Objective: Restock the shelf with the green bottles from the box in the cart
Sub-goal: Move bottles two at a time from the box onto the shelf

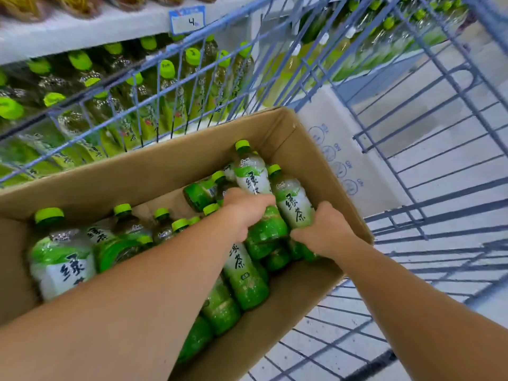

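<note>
In box, two hands, two bottles

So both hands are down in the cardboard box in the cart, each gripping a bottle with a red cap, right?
Not quite: the caps are green, not red. The head view shows the left hand and right hand in the cardboard box, each gripping a green-capped bottle.

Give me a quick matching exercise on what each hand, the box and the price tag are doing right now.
Things:
1. left hand
2. right hand
3. cardboard box
4. price tag

States:
A. sits in the wire cart
B. grips the bottle nearest the box's right wall
C. clipped to the shelf edge
D. grips the taller raised bottle

Pairs: 1-D, 2-B, 3-A, 4-C
</note>
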A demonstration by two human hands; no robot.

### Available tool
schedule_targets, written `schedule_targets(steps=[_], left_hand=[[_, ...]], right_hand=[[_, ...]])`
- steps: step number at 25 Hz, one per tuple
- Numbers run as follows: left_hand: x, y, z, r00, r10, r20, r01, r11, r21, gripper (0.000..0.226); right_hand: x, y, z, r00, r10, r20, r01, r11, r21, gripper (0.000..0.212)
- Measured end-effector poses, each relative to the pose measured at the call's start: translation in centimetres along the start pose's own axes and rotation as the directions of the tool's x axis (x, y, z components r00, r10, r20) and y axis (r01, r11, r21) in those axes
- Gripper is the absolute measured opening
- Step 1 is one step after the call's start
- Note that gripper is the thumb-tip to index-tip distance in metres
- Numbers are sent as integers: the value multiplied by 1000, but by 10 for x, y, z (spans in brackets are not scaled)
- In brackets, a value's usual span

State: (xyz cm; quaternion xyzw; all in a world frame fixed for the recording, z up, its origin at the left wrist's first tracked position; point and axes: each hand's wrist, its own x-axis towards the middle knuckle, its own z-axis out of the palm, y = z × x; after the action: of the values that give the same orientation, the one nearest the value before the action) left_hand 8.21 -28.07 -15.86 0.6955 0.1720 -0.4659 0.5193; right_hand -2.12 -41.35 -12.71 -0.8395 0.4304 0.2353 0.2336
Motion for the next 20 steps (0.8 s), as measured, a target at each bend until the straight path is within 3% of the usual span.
schedule_targets(steps=[3, 6, 8, 13, 17, 20], left_hand=[[-15, -13, -20, 1000, 20, -17, -18, 995, 95, 62], [-41, -19, -43, 995, 83, -53, -73, 982, 176, 32], [-71, -18, -60, 996, 93, 4, -92, 983, 160, 22], [-160, -5, -106, 978, 210, 8, -205, 947, 247, 24], [-233, 3, -141, 958, 278, -74, -251, 932, 262, 38], [-281, 7, -171, 951, 286, -117, -250, 935, 250, 52]], right_hand=[[-10, -1, -3, 998, 28, 59, -43, 962, 271, 42], [-32, -6, -10, 995, 24, 92, -61, 902, 427, 23], [-54, -13, -19, 994, 3, 110, -54, 884, 464, 25], [-133, -34, -46, 992, -39, 122, -27, 866, 499, 46], [-197, -55, -68, 992, -111, 61, 58, 827, 559, 34], [-236, -76, -75, 987, -153, 43, 104, 826, 554, 47]])
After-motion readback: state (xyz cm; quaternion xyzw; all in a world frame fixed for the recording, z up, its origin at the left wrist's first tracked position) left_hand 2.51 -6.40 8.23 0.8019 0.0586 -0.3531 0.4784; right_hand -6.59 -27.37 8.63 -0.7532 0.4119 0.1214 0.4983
